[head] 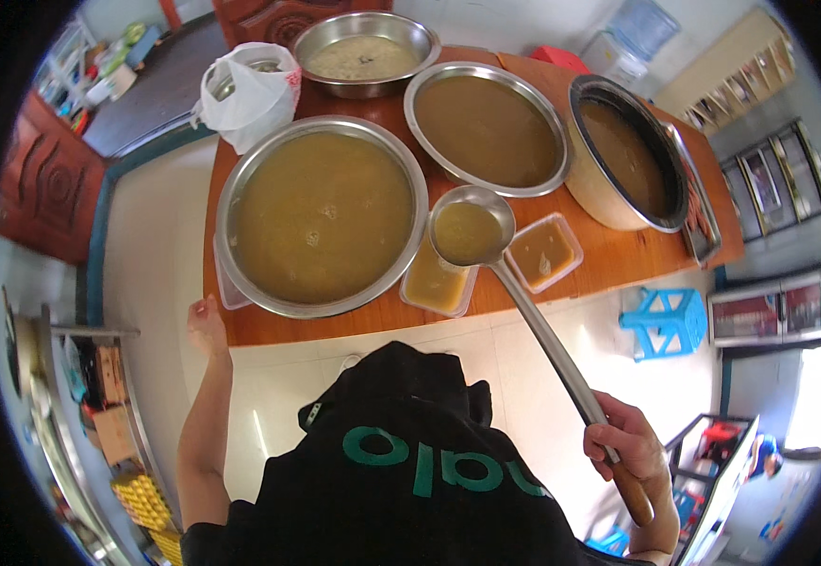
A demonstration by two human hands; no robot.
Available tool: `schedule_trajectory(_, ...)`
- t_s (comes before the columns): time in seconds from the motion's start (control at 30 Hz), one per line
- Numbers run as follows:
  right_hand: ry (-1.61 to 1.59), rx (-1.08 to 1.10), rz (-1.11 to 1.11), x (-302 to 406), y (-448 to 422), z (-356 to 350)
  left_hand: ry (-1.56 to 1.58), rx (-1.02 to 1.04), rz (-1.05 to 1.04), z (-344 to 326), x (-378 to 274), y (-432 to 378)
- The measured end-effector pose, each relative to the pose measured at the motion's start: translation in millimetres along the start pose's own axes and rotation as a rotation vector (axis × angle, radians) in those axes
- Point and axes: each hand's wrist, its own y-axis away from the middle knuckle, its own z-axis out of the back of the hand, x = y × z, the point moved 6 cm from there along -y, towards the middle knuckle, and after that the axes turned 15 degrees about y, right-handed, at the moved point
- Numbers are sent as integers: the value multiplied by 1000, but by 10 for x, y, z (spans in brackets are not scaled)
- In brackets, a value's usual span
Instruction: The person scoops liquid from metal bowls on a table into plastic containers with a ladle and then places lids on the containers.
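My right hand (629, 435) grips the wooden-ended handle of a large metal ladle (548, 336). The ladle's bowl holds yellowish-brown liquid and is over a clear plastic container (438, 286) of similar liquid, partly hiding it. To the right is a second clear container (543, 253) with browner liquid. A wide steel basin (322, 219) of yellow-brown liquid stands left of the ladle. Under its left rim, part of another clear plastic container (230, 283) shows. By the table's left front corner is my left hand (206, 325), its fingers bent and hard to make out.
Along the wooden table (361, 325) stand a steel basin of brown liquid (488, 131), a deep pot (626, 156), a metal tray (700, 205), a basin of pale contents (364, 56) and a white plastic bag (251, 99). A blue stool (668, 322) stands beyond the right front edge.
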Motion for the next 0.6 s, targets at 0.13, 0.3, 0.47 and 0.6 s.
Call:
schedule_trajectory(0.13, -46, -143, -30, -165, 120, -509, -176, 203, -55, -462, 22, -408)
schedule_trajectory(0.3, -100, -253, -12, -272, 105, -992, -205, 349, -17, -620, -103, -501)
schedule_trajectory(0.47, 56, -402, 42, -345, 39, -1278, -168, 320, 47, -616, 22, -602)
schedule_trajectory(0.6, 97, -455, 11, -320, 11, -1410, -166, 316, 102, -538, -33, -585)
